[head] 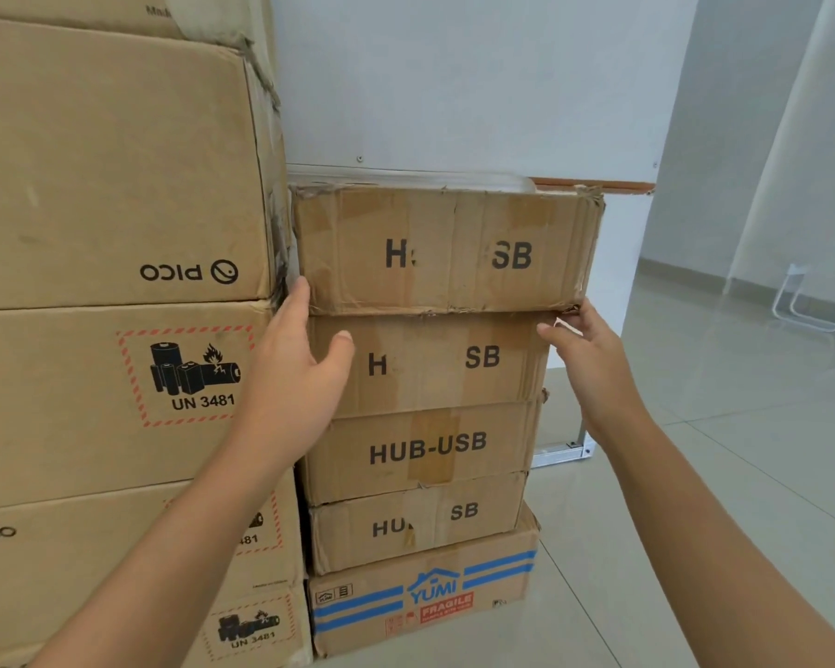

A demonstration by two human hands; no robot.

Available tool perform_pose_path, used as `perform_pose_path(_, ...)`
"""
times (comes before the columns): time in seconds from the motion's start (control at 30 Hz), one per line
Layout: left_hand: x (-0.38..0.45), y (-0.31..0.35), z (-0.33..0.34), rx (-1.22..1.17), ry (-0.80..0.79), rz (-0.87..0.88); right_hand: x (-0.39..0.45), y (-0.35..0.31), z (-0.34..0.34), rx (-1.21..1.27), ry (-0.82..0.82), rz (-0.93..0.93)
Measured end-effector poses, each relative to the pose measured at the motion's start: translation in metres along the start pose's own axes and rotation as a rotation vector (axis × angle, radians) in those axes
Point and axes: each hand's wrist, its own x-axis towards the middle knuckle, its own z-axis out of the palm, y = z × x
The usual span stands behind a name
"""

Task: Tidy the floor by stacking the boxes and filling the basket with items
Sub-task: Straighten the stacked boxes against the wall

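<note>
The top box (447,248) was seated on a column of four further boxes: three similar brown cartons and, at the bottom, a printed box marked fragile (423,602). The column stood on the tiled floor (695,474), just beside a taller stack of large cartons (112,330) on the left. The top box overhung the box below it (430,361) toward the right.

The left hand (292,378) was held open, fingers extended against the lower left corner of the top box, the thumb spread across the face of the box below. The right hand (584,344) was likewise open, its fingertips touching the lower right corner. Nothing was gripped by either hand. No basket was visible.

The top box was judged to be light to moderate in weight. Its cardboard appeared worn, with torn corners and peeling tape, so the walls were expected to flex under pressure. Hold was best taken flat-palmed on the two short ends, near the bottom edge, where the board is stiffest. Torn corners were to be avoided as grip points.
</note>
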Motion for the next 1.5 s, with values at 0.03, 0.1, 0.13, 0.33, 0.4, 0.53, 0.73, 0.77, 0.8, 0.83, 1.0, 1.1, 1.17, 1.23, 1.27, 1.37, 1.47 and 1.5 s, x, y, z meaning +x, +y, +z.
perform_pose_path(0.03,0.001,0.001,-0.002,-0.034,-0.006,-0.002,0.000,0.000,-0.001,-0.013,-0.033,0.006)
perform_pose_path(0.1,0.003,0.004,-0.008,-0.095,-0.005,-0.018,0.002,0.003,-0.003,-0.049,-0.114,0.024)
perform_pose_path(0.13,0.004,0.005,-0.010,-0.117,0.004,-0.027,0.002,0.004,-0.003,-0.073,-0.151,0.032)
perform_pose_path(0.33,-0.002,0.014,-0.019,0.027,0.116,-0.045,0.003,0.006,0.002,-0.151,-0.248,0.035)
perform_pose_path(0.4,-0.009,0.019,-0.017,0.139,0.180,0.001,0.004,0.007,0.002,-0.169,-0.242,0.036)
perform_pose_path(0.53,-0.015,0.015,-0.007,0.335,0.199,0.270,0.005,0.006,0.002,-0.187,-0.209,0.025)
perform_pose_path(0.73,-0.001,-0.033,0.004,0.850,-0.070,0.467,0.000,0.008,0.001,-0.179,-0.190,0.031)
perform_pose_path(0.77,0.000,-0.035,0.004,0.859,-0.079,0.469,-0.002,0.007,0.001,-0.174,-0.193,0.021)
perform_pose_path(0.8,0.000,-0.036,0.005,0.858,-0.076,0.480,-0.003,0.008,0.001,-0.174,-0.200,0.007)
perform_pose_path(0.83,0.001,-0.035,0.006,0.856,-0.073,0.490,-0.004,0.008,0.002,-0.182,-0.212,-0.016)
perform_pose_path(1.0,0.005,-0.041,0.009,0.899,-0.062,0.503,-0.003,0.010,0.006,-0.316,-0.267,-0.080)
perform_pose_path(1.1,0.008,-0.049,0.012,0.973,-0.030,0.558,-0.002,0.005,0.005,-0.357,-0.259,-0.052)
perform_pose_path(1.17,0.004,-0.057,0.018,0.997,-0.011,0.561,-0.003,0.007,0.005,-0.336,-0.280,-0.038)
perform_pose_path(1.23,-0.005,-0.068,0.026,0.990,-0.001,0.565,-0.007,0.017,0.007,-0.320,-0.314,-0.056)
perform_pose_path(1.27,-0.011,-0.076,0.031,1.011,0.002,0.579,-0.010,0.027,0.008,-0.335,-0.321,-0.071)
perform_pose_path(1.37,-0.033,-0.107,0.045,1.098,-0.029,0.647,-0.016,0.058,0.010,-0.403,-0.276,-0.114)
perform_pose_path(1.47,-0.063,-0.144,0.061,1.150,-0.147,0.675,-0.022,0.087,0.015,-0.457,-0.156,-0.077)
perform_pose_path(1.5,-0.073,-0.157,0.065,1.174,-0.198,0.670,-0.024,0.094,0.017,-0.409,-0.125,-0.009)
